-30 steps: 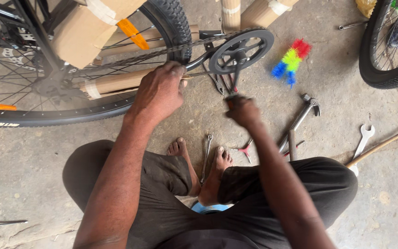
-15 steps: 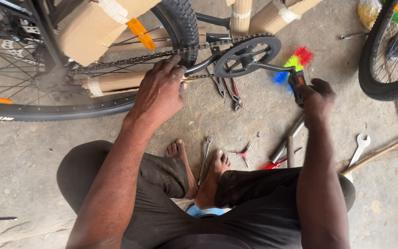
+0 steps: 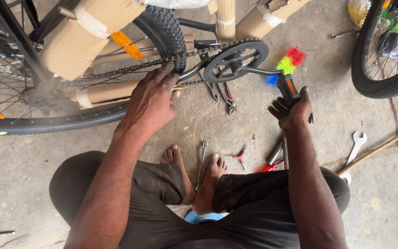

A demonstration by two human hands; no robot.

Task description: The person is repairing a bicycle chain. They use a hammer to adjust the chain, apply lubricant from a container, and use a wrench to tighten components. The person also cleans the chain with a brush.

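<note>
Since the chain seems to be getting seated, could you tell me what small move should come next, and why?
Probably a slow push on the pedal with the right hand, turning the chainring. The left hand rests at the chain beside the rear tyre, placed to guide it as the links feed onto the teeth.
</note>
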